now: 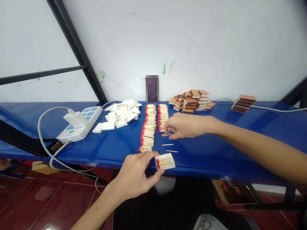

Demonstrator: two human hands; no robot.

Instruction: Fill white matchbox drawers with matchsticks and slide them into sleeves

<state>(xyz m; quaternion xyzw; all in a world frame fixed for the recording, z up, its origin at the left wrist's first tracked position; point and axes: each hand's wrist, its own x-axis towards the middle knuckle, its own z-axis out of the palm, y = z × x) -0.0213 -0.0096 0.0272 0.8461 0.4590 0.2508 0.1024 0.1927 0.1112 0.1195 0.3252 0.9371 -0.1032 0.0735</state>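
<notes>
Item: one white tray point(173, 163), open side up, pinched at its left end between thumb and finger of my left hand point(137, 174), over the shelf's front edge. Long axis runs left to right, right end angled slightly away from me. Contents: matches point(164, 162), lengthwise, red heads left.

Item: my right hand point(184, 125), fingers curled, at the near end of the right match row point(163, 116); from here I cannot tell whether its fingertips grasp a match.

Item: left match row point(149, 127), longer, running away from me; in both rows the sticks lie crosswise, heads left.

Item: two loose matches point(167, 145), apart, heads left, between right hand and tray.

Surroundings, on the blue shelf point(216, 140): heaped white trays point(122, 113), left; piled brown matchboxes point(192, 100), right; a leaning matchbox stack point(243, 103), farther right.
</notes>
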